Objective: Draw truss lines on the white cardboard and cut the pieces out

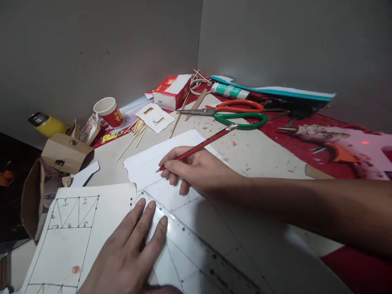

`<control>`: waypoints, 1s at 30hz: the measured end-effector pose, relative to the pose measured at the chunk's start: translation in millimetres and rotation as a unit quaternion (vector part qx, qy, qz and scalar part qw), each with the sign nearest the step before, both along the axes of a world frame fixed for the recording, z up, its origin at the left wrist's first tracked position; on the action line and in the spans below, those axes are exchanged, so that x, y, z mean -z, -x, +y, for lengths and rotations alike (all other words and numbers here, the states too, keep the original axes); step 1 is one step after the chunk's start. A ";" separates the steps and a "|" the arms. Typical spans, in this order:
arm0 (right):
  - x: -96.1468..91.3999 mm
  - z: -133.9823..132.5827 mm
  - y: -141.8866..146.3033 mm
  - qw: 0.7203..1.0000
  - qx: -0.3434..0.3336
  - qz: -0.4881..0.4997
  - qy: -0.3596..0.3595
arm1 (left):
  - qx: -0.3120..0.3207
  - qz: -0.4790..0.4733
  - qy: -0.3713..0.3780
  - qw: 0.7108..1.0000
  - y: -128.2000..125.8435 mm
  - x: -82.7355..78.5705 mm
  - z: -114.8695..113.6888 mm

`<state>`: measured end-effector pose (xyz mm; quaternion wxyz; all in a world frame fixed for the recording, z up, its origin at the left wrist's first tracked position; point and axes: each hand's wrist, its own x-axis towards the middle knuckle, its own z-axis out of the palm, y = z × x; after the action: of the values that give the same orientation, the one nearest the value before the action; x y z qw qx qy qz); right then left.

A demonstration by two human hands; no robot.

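My right hand (196, 165) holds a red and black pencil (200, 145), its sharpened tip just above or on a white sheet of paper (147, 161); I cannot tell if it touches. Pressed flat with fingers spread, my left hand (131, 249) lies on the end of a clear plastic ruler (186, 230). The ruler runs slantwise across the sheet, which bears thin pencil lines. To the left lies a second sheet (69, 245) with a drawn figure of rectangles and diagonals, partly covered by my left hand.
Scissors (226, 112) with orange and green handles lie beyond my right hand. Behind are a red paper cup (110, 112), thin wooden sticks (137, 132), a red and white box (171, 92) and a glue tube (229, 91). A pink glue gun (333, 143) lies right; cardboard (67, 152) stands left.
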<state>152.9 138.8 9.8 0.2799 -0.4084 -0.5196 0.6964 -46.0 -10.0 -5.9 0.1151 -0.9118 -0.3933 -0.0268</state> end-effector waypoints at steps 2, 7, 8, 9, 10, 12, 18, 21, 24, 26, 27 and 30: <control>1.6 0.6 0.1 1.000 0.000 0.002 0.004 | 0.003 0.001 -0.003 1.000 2.3 3.9 -0.6; 3.3 -0.2 -0.9 1.000 0.007 0.007 0.000 | -0.003 -0.004 -0.001 1.000 0.2 2.4 -0.2; 3.5 -0.5 -1.1 1.000 0.007 0.008 -0.001 | -0.007 0.000 0.003 1.000 -1.1 0.3 0.3; 3.6 -0.8 -1.4 1.000 0.007 0.010 -0.001 | -0.011 0.004 0.008 1.000 -2.5 -1.9 0.8; 3.6 -0.9 -1.6 1.000 0.008 0.012 0.000 | -0.014 0.008 0.014 1.000 -3.8 -4.1 1.4; 3.4 -0.9 -1.7 1.000 0.009 0.015 0.002 | -0.017 0.007 0.025 1.000 -5.5 -7.4 2.4; 4.9 -0.8 -2.3 1.000 0.008 0.022 0.005 | -0.019 0.014 0.026 0.999 -6.6 -10.6 3.3; 7.8 -1.3 -3.4 0.999 -0.001 0.032 -0.005 | -0.028 0.031 0.021 0.999 -8.5 -12.6 3.7; 9.0 -2.2 -3.5 0.999 -0.005 0.030 -0.022 | -0.036 0.038 0.020 0.998 -9.4 -14.0 3.6; 8.2 -3.1 -3.2 1.000 -0.010 0.015 -0.025 | -0.041 0.032 0.024 0.998 -8.6 -13.3 3.5; 7.6 -3.6 -3.1 0.999 -0.015 0.009 -0.028 | -0.043 0.027 0.026 0.998 -8.1 -12.5 3.6; 6.7 -5.1 -2.8 0.995 -0.044 0.004 -0.085 | -0.048 0.005 0.033 0.998 -6.9 -9.6 4.8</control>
<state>155.7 133.7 3.0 0.2852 -0.3570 -0.5933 0.6627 -39.1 -5.2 3.7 0.0883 -0.8954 -0.4364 -0.0034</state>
